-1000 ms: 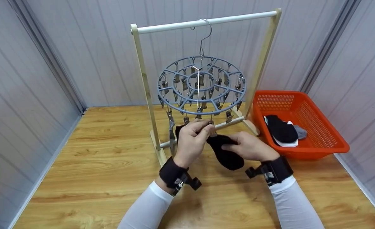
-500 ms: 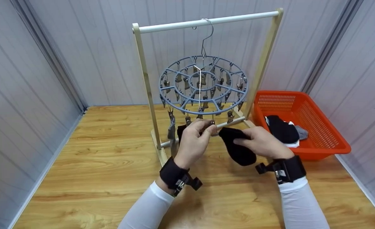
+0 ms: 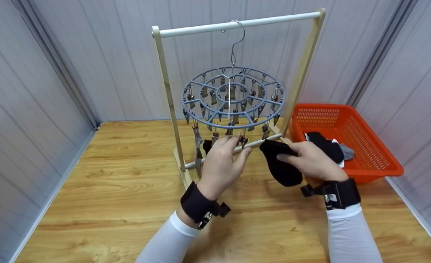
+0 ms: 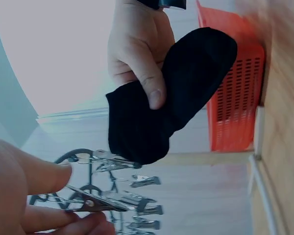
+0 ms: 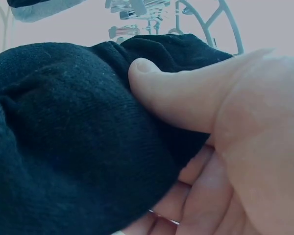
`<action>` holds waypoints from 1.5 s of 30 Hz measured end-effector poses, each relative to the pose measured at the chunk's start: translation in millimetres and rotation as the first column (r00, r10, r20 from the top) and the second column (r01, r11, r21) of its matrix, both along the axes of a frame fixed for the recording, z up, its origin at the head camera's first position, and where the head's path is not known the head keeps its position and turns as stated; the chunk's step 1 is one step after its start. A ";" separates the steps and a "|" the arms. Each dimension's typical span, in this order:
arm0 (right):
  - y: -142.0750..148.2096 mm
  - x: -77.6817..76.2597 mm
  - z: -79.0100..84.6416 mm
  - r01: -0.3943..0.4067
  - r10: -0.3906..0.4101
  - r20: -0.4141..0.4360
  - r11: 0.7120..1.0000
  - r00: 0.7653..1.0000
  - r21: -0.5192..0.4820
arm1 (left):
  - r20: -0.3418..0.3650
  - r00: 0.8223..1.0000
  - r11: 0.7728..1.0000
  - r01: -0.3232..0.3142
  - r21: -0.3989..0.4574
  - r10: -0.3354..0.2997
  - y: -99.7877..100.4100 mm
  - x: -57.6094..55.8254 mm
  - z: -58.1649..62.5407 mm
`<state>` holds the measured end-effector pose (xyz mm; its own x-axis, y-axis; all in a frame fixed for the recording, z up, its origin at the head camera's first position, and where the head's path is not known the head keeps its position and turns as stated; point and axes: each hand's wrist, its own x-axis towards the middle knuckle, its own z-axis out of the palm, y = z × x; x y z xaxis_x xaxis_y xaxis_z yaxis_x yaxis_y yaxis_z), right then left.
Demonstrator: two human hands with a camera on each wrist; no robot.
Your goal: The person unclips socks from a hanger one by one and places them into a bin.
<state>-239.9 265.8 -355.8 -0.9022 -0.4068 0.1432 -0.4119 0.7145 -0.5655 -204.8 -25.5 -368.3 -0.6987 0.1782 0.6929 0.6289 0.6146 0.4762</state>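
My right hand [image 3: 312, 160] pinches a black sock [image 3: 281, 168] between thumb and fingers, right of the round hanger's front edge. In the left wrist view the sock [image 4: 191, 78] is apart from the metal clip [image 4: 100, 202]. My left hand [image 3: 219, 164] is at the front rim of the blue-grey clip hanger [image 3: 233, 126], thumb and fingers spread around that clip, which holds no sock. Left of it, a grey sock [image 3: 198, 149] hangs from another clip. A further black sock [image 3: 207, 146] hangs partly hidden behind my left hand.
The hanger hooks over the white bar [image 3: 197, 30] of a wooden stand [image 3: 166, 87]. Several metal clips dangle from its rings. On the right stands an orange basket [image 3: 374, 142] with black, white and grey socks. Panel walls enclose the wooden table [image 3: 128, 204].
My right hand has drawn the black sock away from the clip, to the right and slightly up. My left thumb and fingers have parted from their pinch on the clip.
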 end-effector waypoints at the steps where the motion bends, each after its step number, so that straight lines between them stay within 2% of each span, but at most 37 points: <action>1: 0.6 0.2 0.3 0.002 -0.002 -0.003 1.000 1.000 0.001 | -0.012 1.000 1.000 -0.008 -0.013 0.007 -0.3 2.0 1.5; 5: 2.8 1.5 1.7 0.021 -0.021 -0.023 1.000 1.000 -0.003 | -0.087 0.996 0.998 -0.037 -0.045 0.033 -1.9 7.8 6.7; 10: 3.8 3.4 4.0 0.032 -0.032 -0.026 0.999 0.999 -0.009 | -0.207 0.977 0.998 -0.051 -0.023 0.045 -6.1 11.2 12.4; 13: 3.9 3.5 4.4 0.033 -0.033 -0.012 0.999 0.999 -0.014 | -0.283 0.958 0.999 -0.042 0.010 0.043 -10.0 11.3 16.0; 17: 4.6 2.9 4.1 0.026 -0.026 -0.009 0.999 1.000 -0.021 | -0.388 0.919 0.998 -0.061 0.030 0.068 -15.0 8.6 19.6; 19: 4.9 3.4 4.5 0.025 -0.025 -0.004 0.999 1.000 -0.026 | -0.423 0.902 0.996 -0.083 0.035 0.090 -17.3 6.9 21.0; 21: 5.5 4.5 5.4 0.024 -0.024 0.004 0.999 1.000 -0.032 | -0.437 0.893 0.994 -0.105 0.042 0.113 -19.3 4.6 21.5; 25: 7.3 6.4 7.7 0.028 -0.027 0.021 0.999 0.999 -0.035 | -0.424 0.892 0.988 -0.152 0.039 0.154 -22.5 1.1 21.2; 30: 12.7 8.8 11.3 0.054 -0.054 0.002 0.998 0.999 -0.040 | -0.391 0.899 0.977 -0.211 0.002 0.195 -24.2 -2.1 19.7; 37: 26.0 12.4 15.4 0.111 -0.119 -0.054 0.985 0.991 -0.134 | -0.392 0.898 0.972 -0.233 -0.034 0.202 -22.5 -3.4 17.4; 42: 39.1 13.0 16.7 0.172 -0.201 -0.125 0.962 0.972 -0.210 | -0.386 0.904 0.975 -0.216 -0.044 0.182 -21.4 -3.0 16.0; 45: 48.7 11.9 16.9 0.234 -0.278 -0.156 0.939 0.948 -0.254 | -0.382 0.907 0.977 -0.209 -0.048 0.176 -20.6 -2.1 15.5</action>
<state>-228.0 314.5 -338.9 -0.9191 -0.1017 0.3807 -0.3462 0.6700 -0.6567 -206.9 -46.1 -352.9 -0.4185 0.1372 0.8978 0.6156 0.7696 0.1694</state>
